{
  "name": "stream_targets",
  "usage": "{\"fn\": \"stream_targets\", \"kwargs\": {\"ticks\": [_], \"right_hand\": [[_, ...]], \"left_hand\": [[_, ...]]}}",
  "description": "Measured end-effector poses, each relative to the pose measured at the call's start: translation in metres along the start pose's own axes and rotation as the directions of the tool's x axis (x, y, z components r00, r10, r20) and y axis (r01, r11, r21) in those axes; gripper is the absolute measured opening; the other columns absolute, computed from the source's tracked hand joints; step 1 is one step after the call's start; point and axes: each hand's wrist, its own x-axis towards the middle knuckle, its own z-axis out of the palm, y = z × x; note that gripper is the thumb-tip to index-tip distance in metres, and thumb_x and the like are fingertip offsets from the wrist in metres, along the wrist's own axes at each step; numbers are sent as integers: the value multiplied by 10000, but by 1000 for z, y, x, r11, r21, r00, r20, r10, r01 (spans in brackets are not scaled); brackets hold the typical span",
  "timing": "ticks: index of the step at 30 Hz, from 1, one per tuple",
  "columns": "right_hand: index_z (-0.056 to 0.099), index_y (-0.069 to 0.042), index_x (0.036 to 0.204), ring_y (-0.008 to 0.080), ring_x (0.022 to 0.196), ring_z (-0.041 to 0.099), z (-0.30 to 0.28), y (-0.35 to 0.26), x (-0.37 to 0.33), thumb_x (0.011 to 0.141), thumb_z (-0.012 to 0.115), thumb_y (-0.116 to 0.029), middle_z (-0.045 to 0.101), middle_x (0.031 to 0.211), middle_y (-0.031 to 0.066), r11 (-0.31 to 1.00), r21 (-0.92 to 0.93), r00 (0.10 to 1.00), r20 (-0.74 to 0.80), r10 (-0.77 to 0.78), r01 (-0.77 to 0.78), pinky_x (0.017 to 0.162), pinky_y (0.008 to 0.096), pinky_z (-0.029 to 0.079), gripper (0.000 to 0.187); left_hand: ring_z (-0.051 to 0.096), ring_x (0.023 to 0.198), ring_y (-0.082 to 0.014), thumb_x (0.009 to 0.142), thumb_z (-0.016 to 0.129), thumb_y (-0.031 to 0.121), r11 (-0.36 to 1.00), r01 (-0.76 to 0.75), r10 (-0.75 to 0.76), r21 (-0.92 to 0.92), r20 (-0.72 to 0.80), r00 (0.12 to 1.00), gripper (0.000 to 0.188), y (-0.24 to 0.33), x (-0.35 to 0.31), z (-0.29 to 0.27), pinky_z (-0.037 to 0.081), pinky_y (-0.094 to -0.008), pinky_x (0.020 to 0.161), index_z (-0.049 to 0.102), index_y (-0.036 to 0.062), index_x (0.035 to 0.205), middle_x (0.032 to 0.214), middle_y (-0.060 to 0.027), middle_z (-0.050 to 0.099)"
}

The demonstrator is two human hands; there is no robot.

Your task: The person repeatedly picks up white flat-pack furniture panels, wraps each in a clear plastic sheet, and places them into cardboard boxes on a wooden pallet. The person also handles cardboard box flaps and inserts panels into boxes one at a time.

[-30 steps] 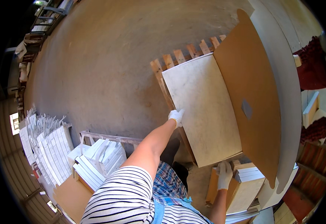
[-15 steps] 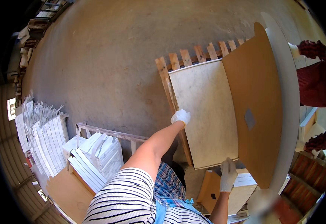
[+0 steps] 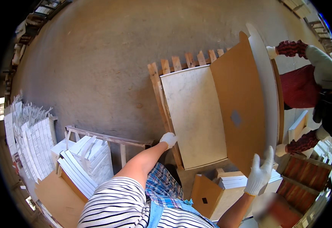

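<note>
A pale marble-look slab (image 3: 192, 117) lies flat on a wooden pallet (image 3: 166, 66). At its left edge is my left hand (image 3: 169, 140), in a white glove, with its fingers curled at the rim; their tips are partly hidden. Along the slab's right side a brown cardboard sheet (image 3: 238, 102) stands tilted up, a grey patch on its face. My right hand (image 3: 260, 173), also gloved, is raised by the sheet's near end with fingers spread, holding nothing. Behind the sheet a pale panel (image 3: 266, 76) is held by a co-worker's gloved hands (image 3: 272, 52).
The co-worker (image 3: 302, 85) in dark red stands at the right. Strapped white slabs (image 3: 92, 155) stand at lower left, before a metal rail (image 3: 97, 133). More slabs (image 3: 33, 140) lean farther left. An open carton (image 3: 207, 195) and white-edged pieces (image 3: 234, 181) lie near me.
My left hand has slid toward me along the slab's edge. My right hand has left the slab's near right corner, moving right with its fingers spreading. The whole view has shifted slightly.
</note>
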Motion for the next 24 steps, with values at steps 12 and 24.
{"fn": "stream_targets", "kwargs": {"ticks": [12,24], "right_hand": [[585,-116,1280,346,1136,566,-17,47,-42,778,770,-199,591,1260,139,869,-328,870,-204,-448,371,983,431,457,542],[672,-51,809,406,807,651,28,106,-83,822,655,-329,664,770,213,831,-67,781,391,-487,552,726,498,515,279]], "left_hand": [[624,723,-175,937,541,302,890,-392,349,-234,-206,914,370,-6,-56,62,512,-338,623,662,-30,1047,827,-94,658],[641,699,-199,934,574,400,824,-379,340,-421,-169,925,444,-89,-155,102,525,-322,605,640,-16,1075,834,-110,667]]}}
